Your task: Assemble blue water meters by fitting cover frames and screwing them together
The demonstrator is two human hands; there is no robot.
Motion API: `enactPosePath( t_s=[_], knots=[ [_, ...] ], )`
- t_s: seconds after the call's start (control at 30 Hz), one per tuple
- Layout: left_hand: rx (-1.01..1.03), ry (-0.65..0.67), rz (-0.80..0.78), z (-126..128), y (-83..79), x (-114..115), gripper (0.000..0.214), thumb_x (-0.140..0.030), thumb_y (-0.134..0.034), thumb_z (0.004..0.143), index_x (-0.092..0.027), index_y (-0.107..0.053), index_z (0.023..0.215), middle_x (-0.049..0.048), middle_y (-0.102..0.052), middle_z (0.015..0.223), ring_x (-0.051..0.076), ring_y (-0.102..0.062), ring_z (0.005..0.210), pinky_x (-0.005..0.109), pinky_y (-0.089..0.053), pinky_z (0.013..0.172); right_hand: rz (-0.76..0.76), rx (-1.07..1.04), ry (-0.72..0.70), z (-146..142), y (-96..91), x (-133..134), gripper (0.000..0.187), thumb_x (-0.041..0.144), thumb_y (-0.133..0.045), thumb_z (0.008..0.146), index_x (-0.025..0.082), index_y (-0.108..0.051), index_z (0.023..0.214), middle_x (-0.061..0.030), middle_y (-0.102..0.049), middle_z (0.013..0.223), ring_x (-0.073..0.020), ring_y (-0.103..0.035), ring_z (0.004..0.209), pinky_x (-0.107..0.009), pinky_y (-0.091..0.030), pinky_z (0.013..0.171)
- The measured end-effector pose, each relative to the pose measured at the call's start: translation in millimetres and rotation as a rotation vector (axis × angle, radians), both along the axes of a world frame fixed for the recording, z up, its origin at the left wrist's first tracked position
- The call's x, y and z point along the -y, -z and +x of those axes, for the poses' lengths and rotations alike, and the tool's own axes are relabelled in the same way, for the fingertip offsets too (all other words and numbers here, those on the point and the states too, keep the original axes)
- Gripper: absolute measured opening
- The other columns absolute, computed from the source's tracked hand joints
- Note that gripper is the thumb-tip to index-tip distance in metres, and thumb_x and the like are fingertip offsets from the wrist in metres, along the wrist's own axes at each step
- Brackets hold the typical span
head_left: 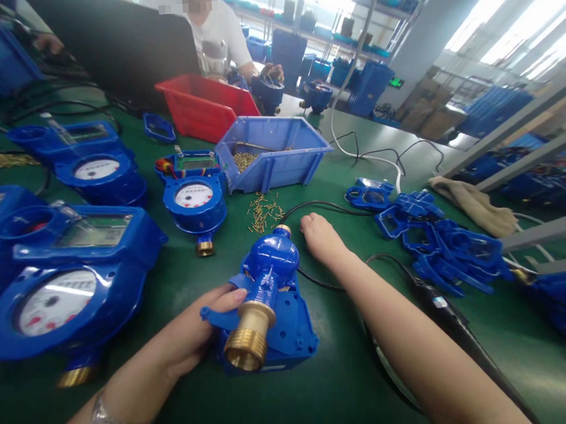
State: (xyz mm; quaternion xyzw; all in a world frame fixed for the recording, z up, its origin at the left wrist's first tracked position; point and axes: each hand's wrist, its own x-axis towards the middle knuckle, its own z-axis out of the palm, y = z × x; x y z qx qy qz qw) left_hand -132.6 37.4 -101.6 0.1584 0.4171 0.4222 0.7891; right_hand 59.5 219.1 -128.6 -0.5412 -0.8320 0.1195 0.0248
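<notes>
My left hand (208, 325) grips a blue water meter (271, 258) by its left side, thumb on top. The meter is tilted so its underside faces up, with a threaded brass end (247, 342) toward me. My right hand (323, 236) is just right of the meter's far brass end, apart from it, low over the green table. Its fingers are curled together and their tips are partly hidden, so anything in them cannot be made out. Beyond the meter lies a loose scatter of small brass screws (263, 212).
Behind the screws stands a blue bin (280, 170) holding more screws, beside a red bin (211, 110). Several water meters (106, 271) fill the left. Blue plastic covers (442, 238), cables and a black electric screwdriver (442, 310) lie right. Opposite, a person (221, 44) handles another meter.
</notes>
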Motion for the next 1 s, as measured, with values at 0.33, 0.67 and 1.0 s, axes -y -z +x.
enactPosePath(
  t_s=[0.33, 0.67, 1.0],
  knots=[
    [0.013, 0.0, 0.031, -0.1, 3.8, 0.7, 0.02, -0.033, -0.071, 0.073, -0.016, -0.07, 0.083, 0.0023, -0.072, 0.071, 0.015, -0.065, 0.067, 0.021, -0.05, 0.065, -0.373, -0.359, -0.013, 14.3, -69.8, 101.2, 0.006, 0.012, -0.062, 0.076, 0.016, -0.067, 0.075, 0.0015, -0.068, 0.066, -0.0108, -0.062, 0.06, -0.021, -0.049, 0.058],
    [-0.079, 0.004, 0.018, 1.0, -3.8, -1.9, 0.014, -0.027, -0.074, 0.067, -0.015, -0.068, 0.073, 0.002, -0.07, 0.067, 0.015, -0.062, 0.062, 0.022, -0.05, 0.065, -0.498, -0.359, -0.097, 2.9, -75.9, 97.8, 0.012, 0.007, -0.063, 0.071, 0.017, -0.064, 0.066, -0.0005, -0.063, 0.07, -0.0127, -0.056, 0.068, -0.026, -0.042, 0.068],
    [-0.011, 0.033, 0.024, -1.0, 4.6, 0.5, 0.02, -0.028, -0.063, 0.08, -0.017, -0.07, 0.095, 0.0025, -0.073, 0.077, 0.018, -0.066, 0.072, 0.025, -0.05, 0.07, -0.513, -0.4, -0.011, 11.5, -49.4, 55.8, 0.01, 0.019, -0.067, 0.074, 0.014, -0.059, 0.078, 0.0021, -0.062, 0.069, -0.01, -0.058, 0.062, -0.023, -0.049, 0.062]
  ],
)
